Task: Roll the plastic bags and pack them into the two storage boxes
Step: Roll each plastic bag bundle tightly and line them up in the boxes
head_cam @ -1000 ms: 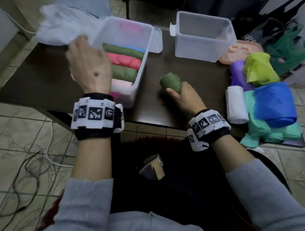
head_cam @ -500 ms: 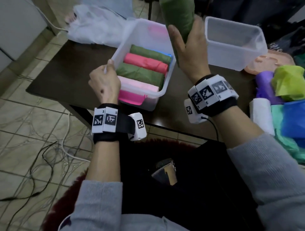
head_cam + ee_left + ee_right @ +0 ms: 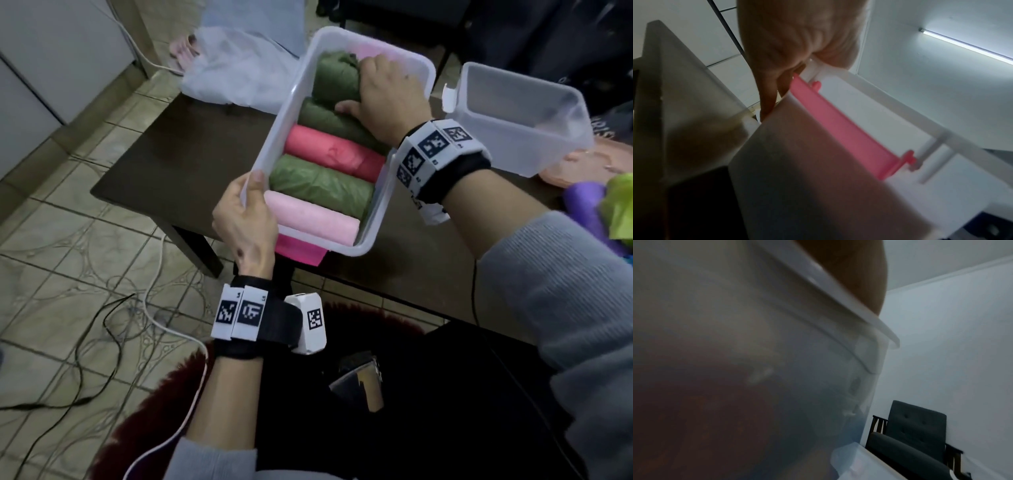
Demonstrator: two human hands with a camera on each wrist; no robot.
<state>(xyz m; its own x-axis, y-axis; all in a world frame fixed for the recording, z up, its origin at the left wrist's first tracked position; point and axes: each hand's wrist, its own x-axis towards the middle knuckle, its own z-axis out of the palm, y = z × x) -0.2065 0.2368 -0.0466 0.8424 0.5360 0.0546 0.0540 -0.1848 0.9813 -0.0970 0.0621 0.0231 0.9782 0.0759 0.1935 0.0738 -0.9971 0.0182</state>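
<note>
In the head view a clear storage box (image 3: pixel 383 202) on the dark table (image 3: pixel 171 164) holds a row of rolled bags: pale pink (image 3: pixel 308 216), green (image 3: pixel 318 181), red (image 3: pixel 332 154) and dark green (image 3: pixel 329 118). My right hand (image 3: pixel 383 92) reaches into the box's far end and grips another dark green roll (image 3: pixel 334 77) lying there. My left hand (image 3: pixel 246 212) grips the box's near left corner, thumb over the rim. The left wrist view shows its fingers (image 3: pixel 772 91) beside the box's pink latch (image 3: pixel 849 129). A second clear box (image 3: pixel 520 113) stands empty to the right.
A loose white bag (image 3: pixel 239 68) lies at the table's far left. Purple (image 3: pixel 582 209) and yellow-green (image 3: pixel 620 202) bags and a peach lid (image 3: pixel 589 168) sit at the right edge. Cables (image 3: pixel 102 325) trail over the tiled floor. A phone (image 3: pixel 359 383) rests on my lap.
My right hand lifted the dark green roll off the table and set it down into the box's far end. My left hand left the white bag and took hold of the box's corner.
</note>
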